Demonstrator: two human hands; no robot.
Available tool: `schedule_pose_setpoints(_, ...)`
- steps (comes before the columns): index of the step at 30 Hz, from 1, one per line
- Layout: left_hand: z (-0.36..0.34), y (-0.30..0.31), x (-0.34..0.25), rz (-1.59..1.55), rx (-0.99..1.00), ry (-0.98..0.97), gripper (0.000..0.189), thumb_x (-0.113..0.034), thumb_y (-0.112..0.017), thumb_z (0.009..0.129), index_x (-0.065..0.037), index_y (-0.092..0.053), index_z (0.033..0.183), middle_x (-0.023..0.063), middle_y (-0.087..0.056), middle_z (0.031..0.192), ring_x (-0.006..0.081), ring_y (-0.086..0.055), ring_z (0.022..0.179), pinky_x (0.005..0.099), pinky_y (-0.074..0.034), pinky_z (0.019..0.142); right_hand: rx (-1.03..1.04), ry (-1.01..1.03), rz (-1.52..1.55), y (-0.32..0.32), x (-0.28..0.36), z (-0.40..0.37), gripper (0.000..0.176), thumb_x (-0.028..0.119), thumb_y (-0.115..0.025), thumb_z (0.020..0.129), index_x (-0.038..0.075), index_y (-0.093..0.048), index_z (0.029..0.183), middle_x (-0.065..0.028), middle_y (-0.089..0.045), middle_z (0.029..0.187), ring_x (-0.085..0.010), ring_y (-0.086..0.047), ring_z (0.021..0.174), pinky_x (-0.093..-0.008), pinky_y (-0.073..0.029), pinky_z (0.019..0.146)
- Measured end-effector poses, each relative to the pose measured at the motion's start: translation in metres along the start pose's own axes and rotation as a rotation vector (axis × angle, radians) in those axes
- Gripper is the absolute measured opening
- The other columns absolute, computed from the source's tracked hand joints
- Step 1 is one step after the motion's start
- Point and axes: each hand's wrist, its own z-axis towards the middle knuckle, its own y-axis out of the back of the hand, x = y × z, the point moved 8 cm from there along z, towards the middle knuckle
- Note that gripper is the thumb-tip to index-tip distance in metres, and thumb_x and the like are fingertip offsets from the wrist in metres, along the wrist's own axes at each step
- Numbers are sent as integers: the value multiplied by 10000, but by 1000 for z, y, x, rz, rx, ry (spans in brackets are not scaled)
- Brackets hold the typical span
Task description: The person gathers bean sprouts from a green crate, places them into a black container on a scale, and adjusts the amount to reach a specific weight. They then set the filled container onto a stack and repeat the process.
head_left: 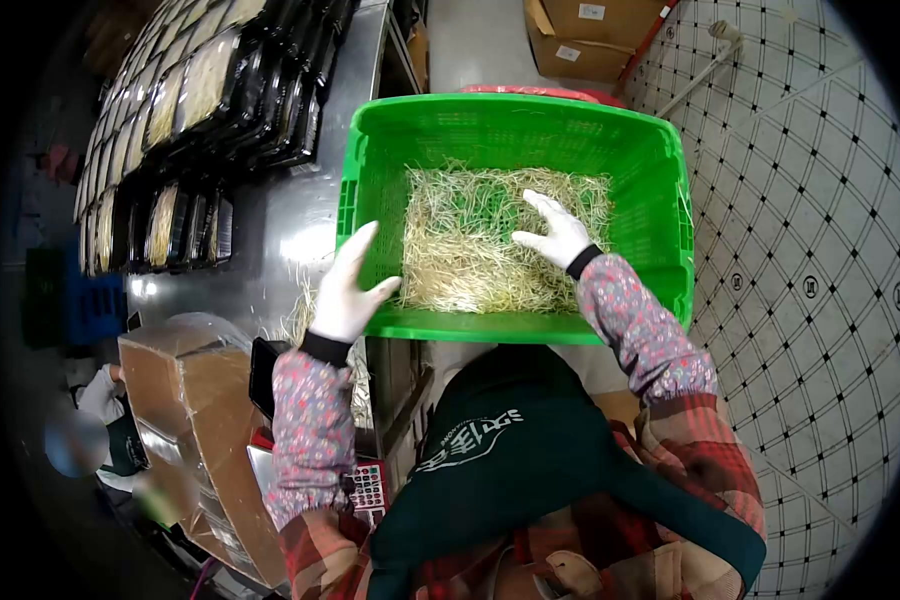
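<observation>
A large green crate (520, 325) stands in front of me, its bottom covered with pale, thin sprout-like strands (470, 265). Green shows through the strands near the middle of the far half. My left hand (348, 290), in a white glove, is at the crate's left rim near the front corner, thumb and fingers apart and holding nothing. Over the right part of the strands is my right hand (557, 232), also white-gloved, with its fingers spread and nothing in them. Whether it touches the strands I cannot tell.
Black trays (200, 95) of pale strands are stacked on a metal table (280, 215) at left. A cardboard box (205, 430) with packaging stands lower left, beside a scale (368, 485) with buttons. Another person (120, 440) is at far left. Cardboard boxes (585, 45) lie beyond the crate.
</observation>
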Motion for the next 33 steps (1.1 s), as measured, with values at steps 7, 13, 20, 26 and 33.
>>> schedule_pose_setpoints(7, 34, -246, 118, 523, 1130, 161, 1313, -341, -903, 509, -89, -89, 1507, 194, -238, 1521, 373, -257, 1393, 442, -270, 1133, 784, -137, -360, -138, -45, 26, 1326, 486, -836, 594, 90, 37, 1510, -281, -32, 1541, -403, -113, 1432, -483, -195, 1150)
schedule_pose_setpoints(13, 13, -299, 122, 522, 1209, 263, 1270, -268, -863, 524, -133, -69, 1506, 178, -280, 1479, 398, -341, 1324, 521, -384, 1037, 661, -61, -220, -189, -54, 15, 1064, 246, -769, 671, 140, -115, 1504, -220, -347, 1448, -340, -504, 1193, -483, -469, 886)
schedule_pose_setpoints(20, 89, -257, 119, 288, 859, 255, 540, -346, -681, 771, -151, -537, 1254, 188, -633, 1064, 333, -635, 917, 405, -524, 819, 739, 233, -171, -158, -40, 82, 602, 112, -507, 861, 115, -339, 1439, -138, -541, 1291, -271, -556, 1134, -426, -487, 923)
schedule_pose_setpoints(26, 159, -229, 144, 727, 939, 226, 1276, -292, -866, 583, -170, -8, 1519, 192, -159, 1545, 378, -165, 1420, 564, -201, 1124, 385, -68, -341, -62, -46, 163, 1070, 332, -764, 722, 87, -80, 1509, -200, -220, 1535, -403, -277, 1383, -515, -294, 1097)
schedule_pose_setpoints(33, 68, -281, 180, 762, 1409, 160, 1392, -582, -832, 553, -86, 51, 1509, 177, -125, 1564, 325, -87, 1453, 531, -72, 1158, 479, -84, -70, -176, -50, 85, 1165, 394, -846, 613, 57, -147, 1482, -212, -295, 1488, -350, -255, 1397, -484, -212, 1137)
